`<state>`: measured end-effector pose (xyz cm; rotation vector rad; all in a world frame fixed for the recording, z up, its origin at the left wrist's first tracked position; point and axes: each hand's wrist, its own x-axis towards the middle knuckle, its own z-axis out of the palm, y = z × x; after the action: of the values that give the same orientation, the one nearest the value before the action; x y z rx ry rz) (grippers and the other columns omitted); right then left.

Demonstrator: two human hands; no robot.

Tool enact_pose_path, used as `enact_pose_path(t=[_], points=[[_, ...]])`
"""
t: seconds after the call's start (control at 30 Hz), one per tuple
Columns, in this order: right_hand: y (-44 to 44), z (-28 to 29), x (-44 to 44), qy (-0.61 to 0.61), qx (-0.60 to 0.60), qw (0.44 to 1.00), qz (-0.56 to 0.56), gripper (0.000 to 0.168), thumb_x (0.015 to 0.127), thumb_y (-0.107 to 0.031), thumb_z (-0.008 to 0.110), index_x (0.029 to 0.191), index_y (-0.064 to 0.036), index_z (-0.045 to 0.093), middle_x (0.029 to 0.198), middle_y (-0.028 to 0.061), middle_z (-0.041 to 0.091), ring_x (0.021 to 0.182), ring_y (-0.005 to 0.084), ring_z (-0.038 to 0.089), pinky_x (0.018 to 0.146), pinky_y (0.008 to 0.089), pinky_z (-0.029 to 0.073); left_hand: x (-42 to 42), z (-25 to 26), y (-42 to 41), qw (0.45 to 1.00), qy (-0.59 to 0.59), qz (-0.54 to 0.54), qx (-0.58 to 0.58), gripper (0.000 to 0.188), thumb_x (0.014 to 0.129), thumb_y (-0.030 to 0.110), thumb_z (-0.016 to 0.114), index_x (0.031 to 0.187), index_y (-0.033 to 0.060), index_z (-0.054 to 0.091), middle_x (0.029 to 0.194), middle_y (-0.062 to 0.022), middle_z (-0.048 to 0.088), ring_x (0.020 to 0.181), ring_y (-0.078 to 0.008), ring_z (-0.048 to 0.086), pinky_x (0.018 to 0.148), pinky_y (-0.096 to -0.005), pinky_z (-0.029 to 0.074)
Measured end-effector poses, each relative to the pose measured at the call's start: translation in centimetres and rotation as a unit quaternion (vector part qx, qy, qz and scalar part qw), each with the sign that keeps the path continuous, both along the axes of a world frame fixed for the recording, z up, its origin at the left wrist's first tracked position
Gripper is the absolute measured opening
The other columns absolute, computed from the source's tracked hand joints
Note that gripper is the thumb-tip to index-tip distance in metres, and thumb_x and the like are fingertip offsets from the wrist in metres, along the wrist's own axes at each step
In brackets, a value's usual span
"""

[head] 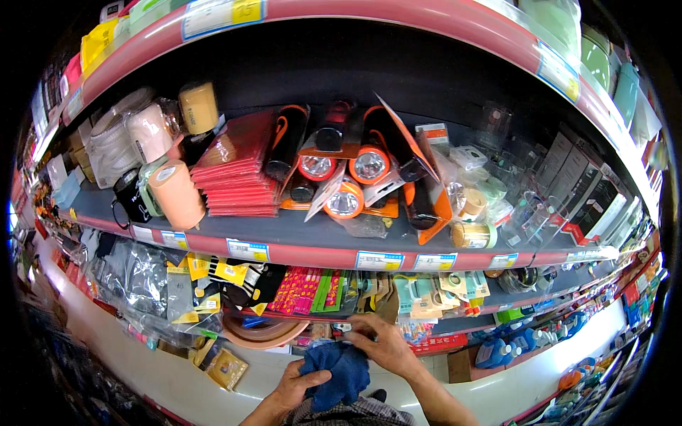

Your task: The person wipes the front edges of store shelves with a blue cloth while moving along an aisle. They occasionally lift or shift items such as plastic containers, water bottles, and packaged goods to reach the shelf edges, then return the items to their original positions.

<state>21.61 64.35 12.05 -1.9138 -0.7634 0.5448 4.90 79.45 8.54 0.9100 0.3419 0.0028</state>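
Observation:
My left hand (pixel 292 384) grips a crumpled dark blue cloth (pixel 337 373) in front of my body, its thumb lying over the fabric. Just above the cloth's upper right side is my right hand (pixel 381 341), slightly blurred, with fingers bent and apart. Nothing shows between those fingers; whether they touch the cloth is hard to tell. Beyond the hands, a lower shelf carries packaged socks (pixel 240 279), pink patterned packets (pixel 295 290) and carded goods (pixel 421 298). On the shelf above, orange-and-black flashlights (pixel 343 199) lie piled beside a stack of red packets (pixel 242 170).
A pink shelf edge (pixel 314 257) with price tags runs across above my hands. To the left stand a black mug (pixel 133 197) and a peach cylinder (pixel 177 194). Glassware (pixel 533 218) and boxes sit at the right. Blue bottles (pixel 493 351) stand low, and a yellow package (pixel 226 368) lies lower left.

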Motion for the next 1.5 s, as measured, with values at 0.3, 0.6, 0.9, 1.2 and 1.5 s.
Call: enact_pose_path(t=[0.3, 0.6, 0.9, 1.2, 1.5], points=[[0.8, -2.1, -5.7, -0.006, 0.009, 0.995, 0.097, 0.075, 0.086, -0.041, 0.073, 0.140, -0.001, 0.039, 0.113, 0.0255, 0.063, 0.102, 0.0306, 0.065, 0.086, 0.0415, 0.052, -0.6, 0.0, 2.4, 0.991, 0.013, 0.088, -0.096, 0.027, 0.090, 0.015, 0.065, 0.112, -0.0001, 0.063, 0.099, -0.0072, 0.068, 0.085, -0.0175, 0.067, 0.077, -0.0358, 0.057], [2.9, -2.7, -7.6, 0.086, 0.041, 0.995, -0.017, 0.058, 0.091, -0.038, 0.068, 0.126, 0.003, 0.048, 0.083, 0.0174, 0.069, 0.076, 0.0247, 0.070, 0.069, 0.0361, 0.054, -2.0, -2.6, 6.4, 0.982, 0.018, 0.185, -0.015, 0.028, 0.095, 0.017, 0.058, 0.119, 0.0022, 0.058, 0.108, -0.0088, 0.067, 0.101, -0.0194, 0.064, 0.090, -0.0346, 0.051], [7.5, -3.5, -9.6, 0.167, 0.002, 0.985, 0.048, 0.056, 0.092, -0.038, 0.067, 0.127, 0.002, 0.050, 0.098, 0.0178, 0.066, 0.091, 0.0203, 0.065, 0.075, 0.0329, 0.051, -4.3, -1.4, 5.0, 0.976, 0.107, 0.098, -0.164, 0.056, 0.095, 0.042, 0.054, 0.136, 0.0048, 0.045, 0.124, -0.0171, 0.058, 0.108, -0.0324, 0.061, 0.096, -0.0480, 0.050], [8.3, -3.8, -11.5, -0.197, -0.059, 0.978, 0.022, 0.067, 0.086, -0.042, 0.069, 0.138, -0.006, 0.046, 0.133, 0.0172, 0.051, 0.115, 0.0391, 0.055, 0.089, 0.0478, 0.050, -3.4, -4.7, 7.1, 0.950, 0.095, 0.127, -0.271, 0.045, 0.098, 0.035, 0.050, 0.132, 0.0054, 0.049, 0.123, -0.0149, 0.060, 0.108, -0.0312, 0.062, 0.094, -0.0470, 0.052], [7.6, -6.2, -11.1, -0.234, -0.054, 0.969, 0.061, 0.062, 0.088, -0.037, 0.066, 0.140, -0.011, 0.045, 0.147, 0.0202, 0.036, 0.133, 0.0443, 0.038, 0.103, 0.0513, 0.041, -2.2, 0.0, 4.9, 0.969, 0.082, 0.100, -0.210, 0.047, 0.102, 0.038, 0.042, 0.136, 0.0052, 0.048, 0.133, -0.0104, 0.058, 0.122, -0.0248, 0.056, 0.102, -0.0396, 0.046]])
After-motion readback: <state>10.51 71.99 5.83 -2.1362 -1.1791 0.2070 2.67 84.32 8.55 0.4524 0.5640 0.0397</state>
